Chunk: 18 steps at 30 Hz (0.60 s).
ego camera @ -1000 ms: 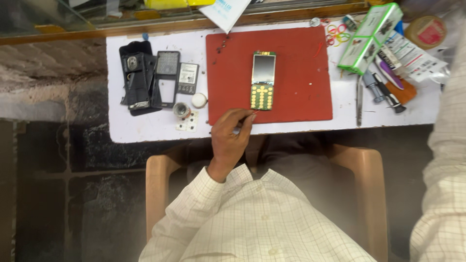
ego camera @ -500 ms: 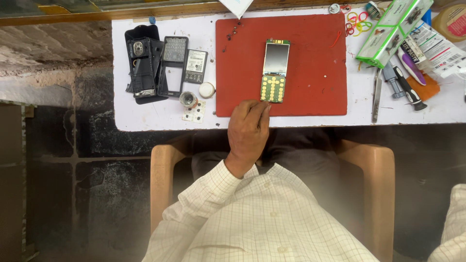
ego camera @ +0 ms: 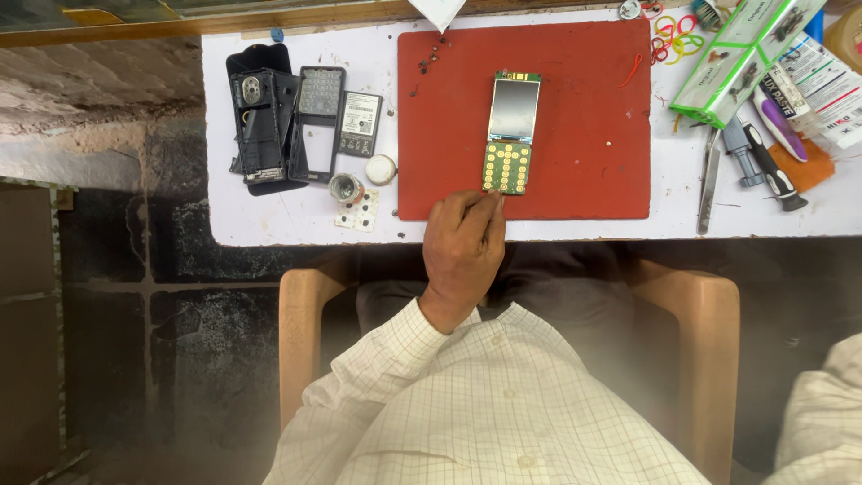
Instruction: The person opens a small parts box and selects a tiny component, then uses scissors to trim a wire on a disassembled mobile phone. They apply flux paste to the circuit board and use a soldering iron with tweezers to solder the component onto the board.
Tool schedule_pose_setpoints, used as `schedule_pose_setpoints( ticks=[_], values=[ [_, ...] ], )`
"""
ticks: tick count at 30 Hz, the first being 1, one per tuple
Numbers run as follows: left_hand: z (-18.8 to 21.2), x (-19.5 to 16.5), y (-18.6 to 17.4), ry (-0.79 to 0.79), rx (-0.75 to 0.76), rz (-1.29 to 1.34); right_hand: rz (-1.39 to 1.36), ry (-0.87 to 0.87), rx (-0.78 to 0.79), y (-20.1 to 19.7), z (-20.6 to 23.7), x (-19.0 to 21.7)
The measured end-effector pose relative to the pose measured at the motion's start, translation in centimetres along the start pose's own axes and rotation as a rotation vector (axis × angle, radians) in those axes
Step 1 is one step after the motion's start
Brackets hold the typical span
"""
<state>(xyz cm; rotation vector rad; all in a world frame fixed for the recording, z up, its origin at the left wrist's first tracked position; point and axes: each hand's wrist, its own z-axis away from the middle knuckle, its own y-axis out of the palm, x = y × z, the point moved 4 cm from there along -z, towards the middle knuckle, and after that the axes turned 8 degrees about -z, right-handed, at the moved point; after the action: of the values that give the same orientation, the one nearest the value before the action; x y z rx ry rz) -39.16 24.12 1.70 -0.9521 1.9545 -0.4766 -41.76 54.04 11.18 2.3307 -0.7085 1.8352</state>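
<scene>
A bare phone board (ego camera: 510,135) with a small screen above a grid of gold keypad contacts lies upright on a red mat (ego camera: 575,180). My left hand (ego camera: 462,242) reaches over the table's front edge. Its fingers are bunched together, and the tips touch the mat right below the board's lower edge. Nothing shows between the fingers. My right hand is out of view; only a checked sleeve (ego camera: 822,404) shows at the lower right.
Left of the mat on the white table (ego camera: 296,229) lie a black phone housing (ego camera: 260,126), a keypad frame (ego camera: 319,112), a battery (ego camera: 361,124) and small round parts (ego camera: 345,187). On the right are tweezers (ego camera: 709,184), screwdrivers (ego camera: 759,162), a green-white box (ego camera: 745,54) and rubber bands (ego camera: 673,36). Chair arms (ego camera: 301,341) flank my lap.
My left hand has slid right along the mat's front edge, ending just under the board's keypad end. The camera has come closer to the table.
</scene>
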Motion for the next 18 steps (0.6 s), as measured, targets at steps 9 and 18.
schedule_pose_setpoints(
  ticks=[9, 18],
  values=[
    [-0.8, -0.7, 1.1, -0.149, 0.114, 0.038, -0.178, 0.071, 0.036, 0.6, 2.7, 1.3],
    [0.2, -2.7, 1.6, -0.038, 0.211, -0.099, -0.642, 0.353, 0.146, 7.0, 4.9, -9.5]
  ],
)
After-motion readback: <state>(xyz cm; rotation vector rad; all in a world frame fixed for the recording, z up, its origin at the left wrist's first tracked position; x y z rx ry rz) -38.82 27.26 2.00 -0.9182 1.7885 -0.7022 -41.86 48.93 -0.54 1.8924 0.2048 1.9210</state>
